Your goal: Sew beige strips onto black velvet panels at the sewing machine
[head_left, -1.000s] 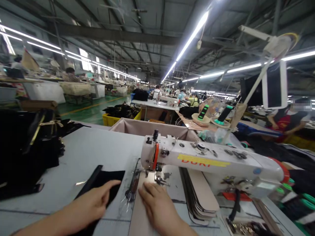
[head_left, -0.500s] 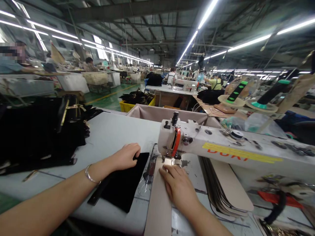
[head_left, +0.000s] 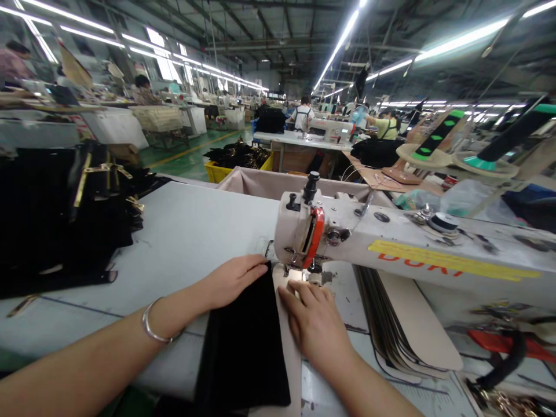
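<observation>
My left hand (head_left: 232,279) lies on the top edge of a black fabric piece (head_left: 245,347), fingers stretched toward the needle. My right hand (head_left: 315,324) rests flat, fingers together, on a beige strip (head_left: 292,347) that runs under the presser foot (head_left: 299,271) of a white sewing machine (head_left: 391,249). The black piece lies against the left side of the beige strip and overlaps it. Both hands are just in front of the needle area.
A stack of beige cut pieces (head_left: 408,330) lies to the right under the machine arm. A pile of black bags with gold trim (head_left: 65,214) sits at the left on the grey table (head_left: 186,231). Thread cones (head_left: 438,139) stand behind. Other workers sit at far tables.
My left hand slid the black fabric piece rightward until it lies against the beige strip at the needle. My right hand stayed on the strip. The view dropped and moved closer.
</observation>
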Available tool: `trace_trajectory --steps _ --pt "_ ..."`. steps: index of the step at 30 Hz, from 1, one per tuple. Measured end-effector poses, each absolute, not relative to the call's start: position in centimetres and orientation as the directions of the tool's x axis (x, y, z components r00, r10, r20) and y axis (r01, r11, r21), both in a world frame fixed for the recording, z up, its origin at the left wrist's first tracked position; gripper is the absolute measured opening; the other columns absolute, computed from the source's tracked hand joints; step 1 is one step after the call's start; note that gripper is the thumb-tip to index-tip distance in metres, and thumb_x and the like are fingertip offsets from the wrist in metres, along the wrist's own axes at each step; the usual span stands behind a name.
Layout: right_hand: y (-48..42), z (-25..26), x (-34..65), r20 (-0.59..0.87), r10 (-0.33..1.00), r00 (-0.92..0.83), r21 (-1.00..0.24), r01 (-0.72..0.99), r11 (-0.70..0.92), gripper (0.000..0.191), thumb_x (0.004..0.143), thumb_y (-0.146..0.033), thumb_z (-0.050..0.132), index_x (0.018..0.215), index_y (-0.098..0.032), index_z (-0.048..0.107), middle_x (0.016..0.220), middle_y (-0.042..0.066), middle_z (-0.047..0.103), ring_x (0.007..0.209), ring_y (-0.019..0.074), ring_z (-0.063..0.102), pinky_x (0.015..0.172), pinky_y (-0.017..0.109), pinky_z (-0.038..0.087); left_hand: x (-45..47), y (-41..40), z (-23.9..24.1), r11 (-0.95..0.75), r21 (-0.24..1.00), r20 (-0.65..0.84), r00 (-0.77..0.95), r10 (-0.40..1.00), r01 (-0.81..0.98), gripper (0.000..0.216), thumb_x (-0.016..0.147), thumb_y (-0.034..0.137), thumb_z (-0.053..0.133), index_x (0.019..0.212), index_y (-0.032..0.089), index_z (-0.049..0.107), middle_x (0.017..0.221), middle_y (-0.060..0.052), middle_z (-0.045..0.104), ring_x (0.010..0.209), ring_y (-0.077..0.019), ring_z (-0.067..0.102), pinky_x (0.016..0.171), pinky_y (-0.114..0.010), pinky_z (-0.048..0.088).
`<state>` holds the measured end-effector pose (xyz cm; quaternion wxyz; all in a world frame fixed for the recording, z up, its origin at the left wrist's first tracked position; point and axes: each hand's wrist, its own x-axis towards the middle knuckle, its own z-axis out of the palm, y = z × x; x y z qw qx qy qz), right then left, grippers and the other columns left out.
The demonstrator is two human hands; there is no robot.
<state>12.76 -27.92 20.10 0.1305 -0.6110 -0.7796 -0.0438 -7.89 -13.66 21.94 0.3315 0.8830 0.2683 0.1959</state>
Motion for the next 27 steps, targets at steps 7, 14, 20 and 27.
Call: trace_trajectory --steps 7,14,20,27 --pt "-27.8 19.6 12.8 0.282 0.939 -0.196 -0.094 0.969 0.231 0.046 0.096 -0.016 0.045 0.143 -0.014 0.045 0.133 0.013 0.059 0.112 0.0274 0.052 0.094 0.044 0.04 -3.7 -14.3 20.8 -0.586 0.683 0.122 0.723 0.68 0.437 0.009 0.081 0.019 0.06 0.082 0.018 0.069 0.08 -0.003 0.069 0.074 -0.0185 0.063 0.067 -0.027 0.046" --pt "-27.7 19.4 13.0 0.289 0.94 -0.183 -0.047 0.978 0.205 0.047 0.096 -0.017 0.045 0.143 -0.015 0.046 0.132 0.013 0.058 0.107 0.0292 0.052 0.091 0.045 0.04 -2.5 -13.4 21.1 -0.588 0.687 0.11 0.74 0.664 0.426 0.013 0.079 0.014 0.057 0.077 0.016 0.069 0.069 -0.001 0.066 0.064 -0.0159 0.061 0.059 -0.025 0.038" --pt "-27.8 19.3 13.0 0.276 0.942 -0.19 -0.019 0.979 0.204 0.05 0.095 -0.017 0.046 0.145 -0.015 0.045 0.134 0.013 0.057 0.108 0.0301 0.052 0.09 0.046 0.04 -2.1 -13.3 21.2 -0.62 0.657 0.149 0.732 0.665 0.429 0.014 0.077 0.011 0.056 0.078 0.016 0.068 0.067 -0.002 0.064 0.063 -0.0157 0.057 0.058 -0.026 0.037" --pt "-27.8 19.2 13.1 0.276 0.941 -0.193 -0.01 0.979 0.204 0.052 0.095 -0.018 0.046 0.146 -0.012 0.042 0.133 0.015 0.057 0.112 0.0306 0.051 0.093 0.048 0.04 -1.8 -13.7 21.4 -0.616 0.654 0.174 0.705 0.688 0.439 0.014 0.08 0.012 0.055 0.082 0.015 0.068 0.075 -0.005 0.068 0.068 -0.018 0.06 0.063 -0.027 0.042"
